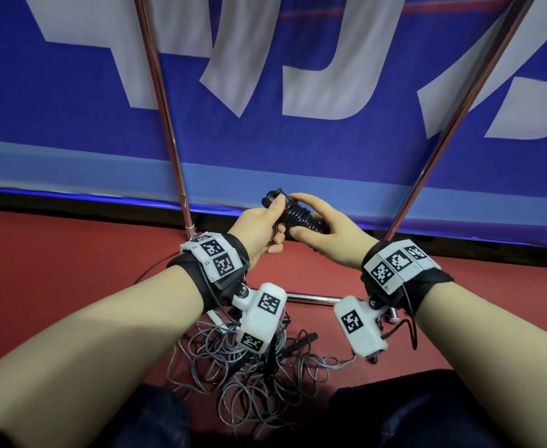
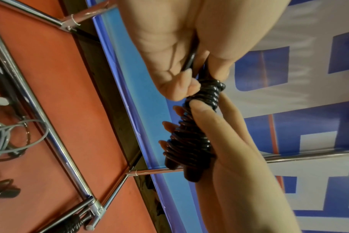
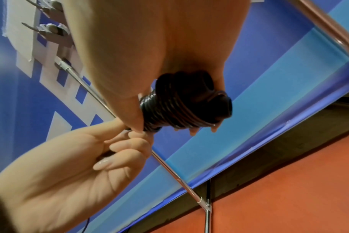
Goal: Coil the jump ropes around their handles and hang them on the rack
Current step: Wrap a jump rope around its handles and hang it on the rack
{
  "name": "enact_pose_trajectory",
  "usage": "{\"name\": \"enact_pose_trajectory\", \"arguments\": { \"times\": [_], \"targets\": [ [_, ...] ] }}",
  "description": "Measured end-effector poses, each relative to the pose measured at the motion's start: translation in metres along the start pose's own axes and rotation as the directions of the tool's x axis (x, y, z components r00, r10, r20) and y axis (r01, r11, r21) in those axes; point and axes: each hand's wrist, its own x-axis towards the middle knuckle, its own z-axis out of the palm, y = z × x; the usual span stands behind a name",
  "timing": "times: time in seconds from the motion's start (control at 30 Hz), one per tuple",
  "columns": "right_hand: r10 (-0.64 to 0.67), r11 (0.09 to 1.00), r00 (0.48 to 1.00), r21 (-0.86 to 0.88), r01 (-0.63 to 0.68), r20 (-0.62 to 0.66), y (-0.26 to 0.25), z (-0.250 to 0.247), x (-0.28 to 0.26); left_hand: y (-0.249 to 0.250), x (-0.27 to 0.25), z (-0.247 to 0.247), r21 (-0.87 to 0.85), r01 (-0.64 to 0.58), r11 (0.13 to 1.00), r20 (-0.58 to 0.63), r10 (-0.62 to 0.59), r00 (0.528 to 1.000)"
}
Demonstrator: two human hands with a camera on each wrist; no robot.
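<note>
Behind everything, a blue banner (image 1: 265, 76) with big white lettering fills the wall, and there's the red floor (image 1: 71, 253) below it. The chrome rack (image 1: 162, 108) stands against the banner, its poles slanting up either side. Down by the knees, a grey tangle of loose jump ropes (image 1: 249, 367) on the floor (quite a heap). Up front, the action: the right hand (image 1: 327, 236) wraps thumb and fingers round the black coiled jump rope (image 1: 298, 215), held in the air between the rack's poles. The left hand (image 1: 259, 231) is curled at the bundle's top end, fingertips pinching the thin black rope tail there.
</note>
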Motion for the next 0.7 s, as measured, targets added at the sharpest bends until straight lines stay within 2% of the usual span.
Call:
{"name": "enact_pose_trajectory", "arguments": {
  "times": [0.1, 0.23, 0.3, 0.4, 0.57, 0.7],
  "targets": [
    [0.018, 0.996, 1.0, -0.093, -0.016, 0.024, -0.004, 0.0, 0.003, -0.002, -0.001, 0.002, 0.024, -0.002, 1.0, -0.019, 0.002, 1.0],
    [-0.023, 0.951, 0.999, -0.308, 0.008, -0.045, -0.011, 0.004, 0.005, -0.002, -0.003, 0.008, -0.026, 0.032, 0.999, -0.025, -0.032, 0.999],
    [-0.049, 0.883, 0.995, -0.469, 0.005, -0.082, -0.015, 0.004, 0.005, 0.0, -0.002, 0.009, -0.01, 0.064, 0.998, -0.039, -0.064, 0.997],
    [-0.106, 0.704, 0.988, -0.71, -0.005, -0.112, -0.017, 0.009, 0.004, 0.001, 0.001, 0.012, 0.007, 0.108, 0.994, -0.079, -0.107, 0.991],
    [-0.161, 0.584, 0.982, -0.811, 0.015, -0.098, -0.015, 0.014, 0.007, -0.002, 0.006, 0.013, -0.09, 0.127, 0.988, -0.2, -0.143, 0.969],
    [-0.237, 0.517, 0.967, -0.855, 0.043, -0.095, -0.016, 0.01, 0.007, 0.005, 0.0, 0.011, -0.129, 0.165, 0.978, -0.135, -0.182, 0.974]
  ]
}}
